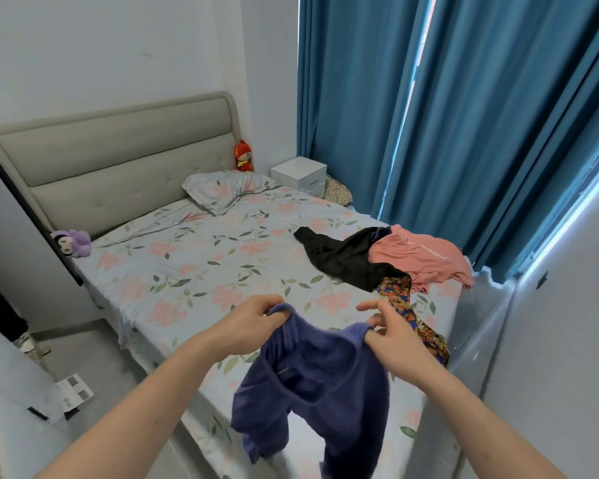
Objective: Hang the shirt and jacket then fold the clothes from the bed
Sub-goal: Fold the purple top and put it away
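Note:
A blue-purple garment [312,382] hangs in the air over the near end of the bed [194,271]. My left hand [253,323] grips its top edge on the left. My right hand [391,326] pinches the top edge on the right. The cloth sags between them and its lower part droops toward the floral sheet. Farther right on the bed lie a black garment [339,257], a pink shirt [426,257] and a dark multicoloured patterned garment [408,316], overlapping in a loose heap.
A floral pillow [222,188] and grey headboard [118,157] are at the far end, with a purple plush toy [73,243] and a red plush toy [244,157]. A white nightstand [300,176] stands by blue curtains [446,115]. Papers [73,392] lie on the floor at left.

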Demonstrator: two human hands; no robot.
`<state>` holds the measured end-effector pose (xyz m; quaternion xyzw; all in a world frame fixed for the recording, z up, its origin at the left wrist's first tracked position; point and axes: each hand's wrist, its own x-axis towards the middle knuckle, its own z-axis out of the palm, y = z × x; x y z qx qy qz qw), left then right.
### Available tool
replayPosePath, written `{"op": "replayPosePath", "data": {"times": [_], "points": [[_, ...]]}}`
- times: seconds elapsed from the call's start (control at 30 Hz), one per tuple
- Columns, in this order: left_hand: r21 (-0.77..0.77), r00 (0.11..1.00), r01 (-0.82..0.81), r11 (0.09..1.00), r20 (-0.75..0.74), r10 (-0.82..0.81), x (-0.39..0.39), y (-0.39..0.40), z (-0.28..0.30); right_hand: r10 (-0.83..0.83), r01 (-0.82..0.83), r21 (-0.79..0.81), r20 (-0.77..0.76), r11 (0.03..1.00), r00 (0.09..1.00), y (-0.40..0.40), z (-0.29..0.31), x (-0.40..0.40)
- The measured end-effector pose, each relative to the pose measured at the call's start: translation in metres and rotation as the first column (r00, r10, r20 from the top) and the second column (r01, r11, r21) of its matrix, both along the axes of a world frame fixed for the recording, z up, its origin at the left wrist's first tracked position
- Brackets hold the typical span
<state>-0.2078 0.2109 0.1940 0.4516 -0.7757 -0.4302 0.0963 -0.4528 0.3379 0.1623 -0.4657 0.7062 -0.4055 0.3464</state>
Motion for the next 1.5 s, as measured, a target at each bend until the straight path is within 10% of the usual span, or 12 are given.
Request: {"op": "replayPosePath", "data": {"times": [0.33,0.5,0.8,1.07,1.23,1.5], "points": [[-0.09,0.995,-0.047,0.995,-0.09,0.039,-0.07,-0.004,0.005,0.297,-0.329,0.208,0.168,0.921,0.94,-0.015,0.0,0.005],[-0.145,0.995,-0.057,0.988,-0.086,0.045,-0.086,-0.018,-0.001,0.214,-0.163,0.253,-0.189,0.954,0.958,-0.044,-0.026,-0.009],[-0.287,0.9,0.021,0.958,0.422,0.107,-0.02,-0.078,-0.064,0.113,0.017,0.325,-0.376,0.946,0.92,-0.074,-0.063,-0.081],[0.067,0.858,-0.126,0.99,0.508,0.075,0.022,-0.163,-0.128,0.263,0.014,0.661,-0.318,0.75,0.911,-0.1,-0.112,-0.082],[0.37,0.908,-0.205,0.906,0.419,0.034,0.005,-0.237,-0.144,-0.158,0.163,0.684,-0.07,0.711,0.985,-0.151,-0.123,-0.074],[0.374,0.977,-0.184,0.909,-0.033,0.211,-0.101,-0.371,-0.045,-0.631,0.615,0.297,-0.05,0.731,0.774,-0.28,-0.019,-0.125]]}}
